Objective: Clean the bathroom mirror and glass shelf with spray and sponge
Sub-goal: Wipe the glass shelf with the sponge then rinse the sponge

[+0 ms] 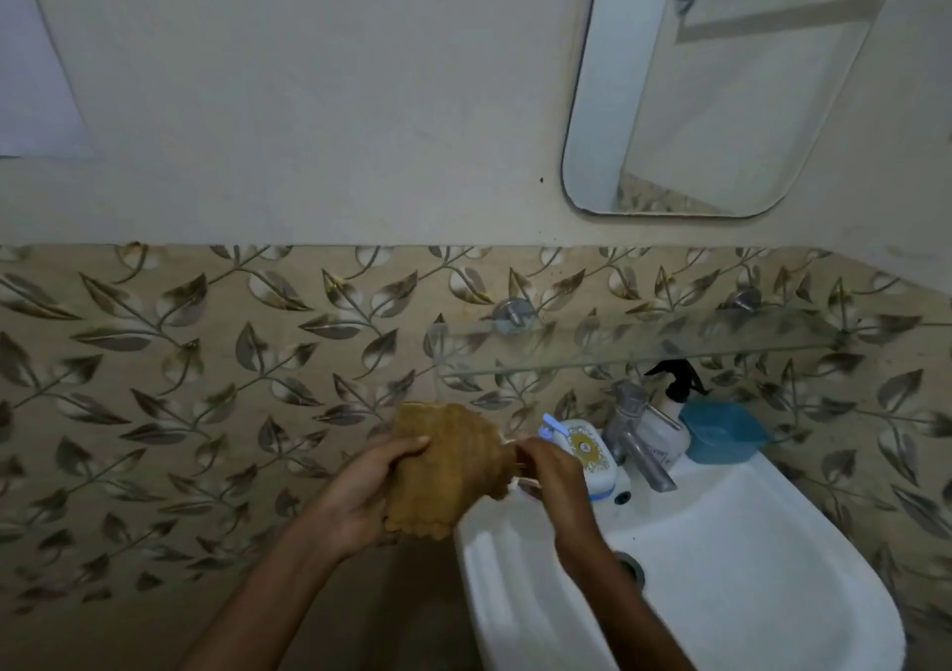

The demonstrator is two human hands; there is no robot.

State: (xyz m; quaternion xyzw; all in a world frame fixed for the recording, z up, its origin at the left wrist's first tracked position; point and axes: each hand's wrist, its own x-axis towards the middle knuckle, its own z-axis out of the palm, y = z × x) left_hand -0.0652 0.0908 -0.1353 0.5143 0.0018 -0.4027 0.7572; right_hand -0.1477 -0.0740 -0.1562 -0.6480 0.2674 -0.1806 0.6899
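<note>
Both of my hands hold a tan cloth in front of the tiled wall, just left of the sink. My left hand grips its left edge and my right hand pinches its right edge. The mirror hangs on the wall at the upper right. Below it the glass shelf juts out on two metal brackets. A white spray bottle with a black trigger stands behind the tap on the sink ledge, apart from both hands.
A white sink fills the lower right, with a chrome tap. On its ledge stand a white soap dispenser and a blue container. Leaf-patterned tiles cover the lower wall.
</note>
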